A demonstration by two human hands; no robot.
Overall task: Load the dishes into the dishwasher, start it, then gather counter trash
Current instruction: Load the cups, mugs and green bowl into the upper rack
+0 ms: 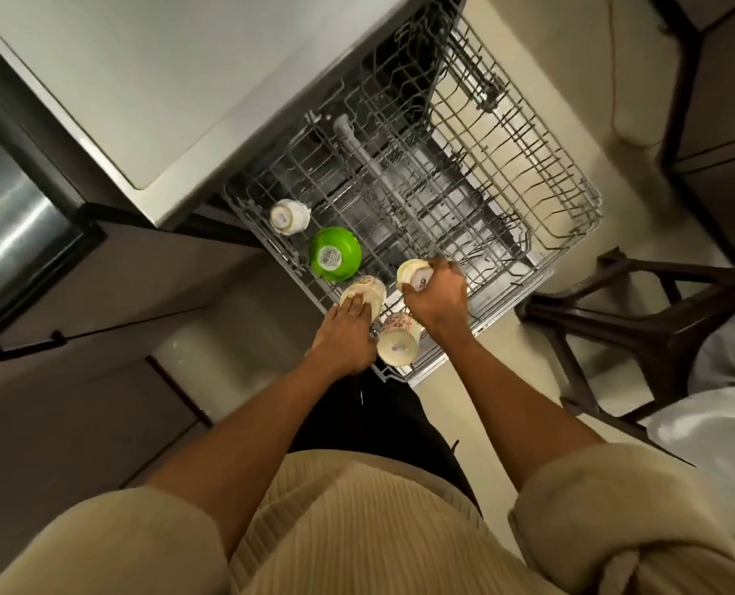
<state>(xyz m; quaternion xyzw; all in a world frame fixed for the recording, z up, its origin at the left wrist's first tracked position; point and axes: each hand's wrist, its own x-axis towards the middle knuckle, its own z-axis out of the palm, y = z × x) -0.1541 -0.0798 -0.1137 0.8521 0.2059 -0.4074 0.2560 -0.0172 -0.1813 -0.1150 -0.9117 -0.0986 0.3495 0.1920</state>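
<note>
Your right hand point(432, 294) curls over an upturned cup point(413, 274), base up, at the upper rack's point(571, 216) near edge. Your left hand point(348, 332) rests straight fingers on a second upturned cup point(363, 289) just beside it. A third cup point(398, 341) lies tilted between your wrists, nearer your left hand.

Operator clothing
Beige ribbed top point(357, 530), sleeves point(112, 547) rolled above the elbows; forearms bare; black trousers point(391, 427).
</note>
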